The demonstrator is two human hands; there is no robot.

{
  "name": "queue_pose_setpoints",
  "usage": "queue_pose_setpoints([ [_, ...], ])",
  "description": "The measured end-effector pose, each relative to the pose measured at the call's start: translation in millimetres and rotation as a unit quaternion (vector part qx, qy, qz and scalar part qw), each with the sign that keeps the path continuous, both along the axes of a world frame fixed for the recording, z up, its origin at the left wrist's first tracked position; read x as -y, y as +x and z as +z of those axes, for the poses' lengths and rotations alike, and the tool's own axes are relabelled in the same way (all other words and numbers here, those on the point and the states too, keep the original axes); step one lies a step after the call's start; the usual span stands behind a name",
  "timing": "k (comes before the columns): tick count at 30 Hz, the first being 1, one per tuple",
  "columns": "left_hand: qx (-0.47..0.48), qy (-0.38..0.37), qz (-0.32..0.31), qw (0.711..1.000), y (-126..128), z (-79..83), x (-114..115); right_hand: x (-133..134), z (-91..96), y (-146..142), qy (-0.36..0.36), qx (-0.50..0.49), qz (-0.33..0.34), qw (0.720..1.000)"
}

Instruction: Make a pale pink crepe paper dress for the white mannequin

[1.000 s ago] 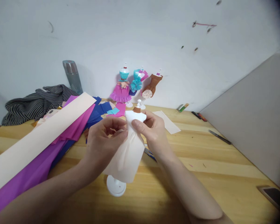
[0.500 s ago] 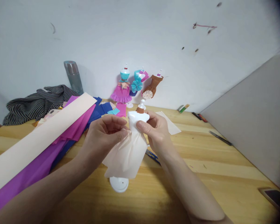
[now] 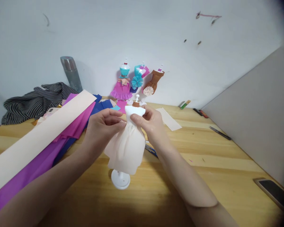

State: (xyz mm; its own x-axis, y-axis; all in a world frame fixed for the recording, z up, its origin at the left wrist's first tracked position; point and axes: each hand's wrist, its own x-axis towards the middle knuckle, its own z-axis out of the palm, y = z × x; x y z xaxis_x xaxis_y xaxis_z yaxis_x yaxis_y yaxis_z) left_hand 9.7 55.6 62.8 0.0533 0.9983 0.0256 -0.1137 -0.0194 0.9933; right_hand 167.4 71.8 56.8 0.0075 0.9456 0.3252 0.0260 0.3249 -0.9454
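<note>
A small white dress-form mannequin (image 3: 133, 111) with a brown neck band stands on a round white base (image 3: 120, 180), leaning slightly to the right. Cream crepe paper (image 3: 126, 151) hangs gathered from its waist like a skirt. My left hand (image 3: 109, 123) pinches the paper's gathered edge at the left of the waist, thumb against fingertips. From the right, my right hand (image 3: 150, 121) wraps round the torso, its thumb across the front at the waist and its fingers hidden behind. Blue-handled thread snips (image 3: 151, 150) lie on the table beside my right wrist.
At left lie a long cream strip (image 3: 42, 142), purple paper (image 3: 38, 170), striped cloth (image 3: 38, 101) and a flask (image 3: 71, 74). Dressed mannequins (image 3: 124, 85) stand by the wall. A cream paper piece (image 3: 169, 119), a craft knife (image 3: 220, 133) and a phone (image 3: 272, 190) lie right.
The gathered paper has come round further across the front of the waist, and the skirt hangs fuller. Both hands stay on the mannequin. The view has shifted slightly.
</note>
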Motion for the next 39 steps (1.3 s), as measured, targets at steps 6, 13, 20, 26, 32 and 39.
queue_pose_setpoints([
  [6,0.012,-0.015,-0.018,1.0,1.4,1.3,-2.7,-3.5,-1.5,1.8,-0.011,-0.025,0.031,0.999],
  [13,-0.006,0.074,0.011,0.997,8.2,5.7,8.9,0.0,3.9,12.8,0.018,-0.064,0.09,0.994],
  [20,-0.113,0.239,0.058,0.963,12.1,0.5,26.1,0.6,11.8,29.5,0.105,-0.028,0.142,0.984],
  [26,-0.217,0.354,0.1,0.904,7.8,1.0,35.0,3.0,16.7,34.4,0.184,0.029,0.161,0.969],
  [32,-0.248,0.453,0.127,0.847,6.3,-3.4,36.8,3.0,15.9,38.6,0.231,0.06,0.159,0.958],
  [39,-0.268,0.534,0.13,0.791,2.2,3.0,38.0,6.5,19.3,37.9,0.283,0.098,0.159,0.941],
])
